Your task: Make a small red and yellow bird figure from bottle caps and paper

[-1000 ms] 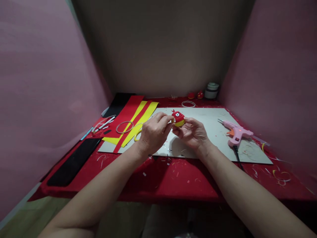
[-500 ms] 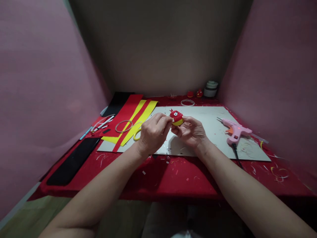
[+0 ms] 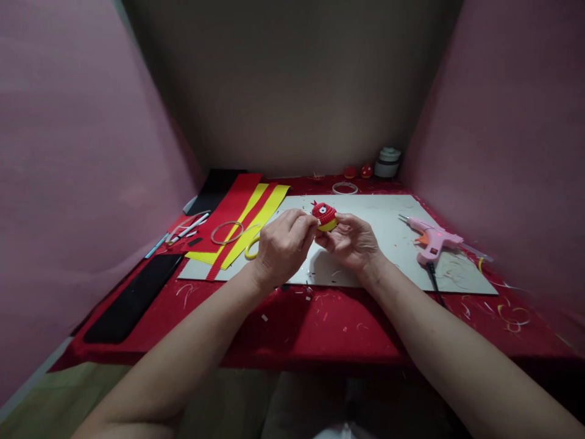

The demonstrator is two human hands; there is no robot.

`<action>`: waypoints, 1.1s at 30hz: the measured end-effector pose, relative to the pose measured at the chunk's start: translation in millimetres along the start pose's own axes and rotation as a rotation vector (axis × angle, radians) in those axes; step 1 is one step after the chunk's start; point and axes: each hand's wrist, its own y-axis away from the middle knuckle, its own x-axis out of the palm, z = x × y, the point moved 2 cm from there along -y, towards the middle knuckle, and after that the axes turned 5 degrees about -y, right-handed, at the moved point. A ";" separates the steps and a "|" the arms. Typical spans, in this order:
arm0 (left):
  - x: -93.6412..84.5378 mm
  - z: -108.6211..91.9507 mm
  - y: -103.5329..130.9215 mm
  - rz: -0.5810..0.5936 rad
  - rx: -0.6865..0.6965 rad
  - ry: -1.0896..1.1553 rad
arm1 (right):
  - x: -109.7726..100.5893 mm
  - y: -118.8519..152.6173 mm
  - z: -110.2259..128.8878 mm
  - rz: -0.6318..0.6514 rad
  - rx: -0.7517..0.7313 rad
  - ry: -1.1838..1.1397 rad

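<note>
A small round red paper bird figure [image 3: 325, 214], with a yellow base, a white-and-black eye and a red tuft on top, is held above the white board [image 3: 384, 244]. My right hand [image 3: 351, 242] grips it from the right and below, fingers curled round its base. At its left side, my left hand [image 3: 287, 245] is closed in a pinch, with a tiny pale piece at the fingertips whose kind I cannot make out. Yellow scissor handles [image 3: 251, 247] show partly behind my left hand.
A pink glue gun [image 3: 436, 239] lies at the board's right. Red paper [image 3: 233, 210], yellow strips [image 3: 269, 207] and a black phone-like slab [image 3: 132, 299] are on the left. Two red figures [image 3: 366, 171] and a lidded jar [image 3: 387, 162] stand at the back. Paper scraps litter the red cloth [image 3: 292, 341].
The view has shifted very slightly. Both hands keep the same hold at the bird figure, and nothing else has visibly moved.
</note>
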 end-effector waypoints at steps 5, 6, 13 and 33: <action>-2.0 -1.6 0.4 0.020 0.010 -0.005 | 0.3 0.3 -0.5 0.017 0.000 0.009; -2.5 -2.1 0.2 0.022 0.014 -0.003 | 0.5 0.5 -0.5 0.022 -0.002 0.017; -5.3 -5.1 0.2 0.032 0.037 -0.003 | 0.6 1.9 -0.3 0.068 -0.031 0.057; -4.4 -4.3 3.6 0.065 0.035 -0.018 | 1.0 1.7 0.2 0.069 -0.035 0.041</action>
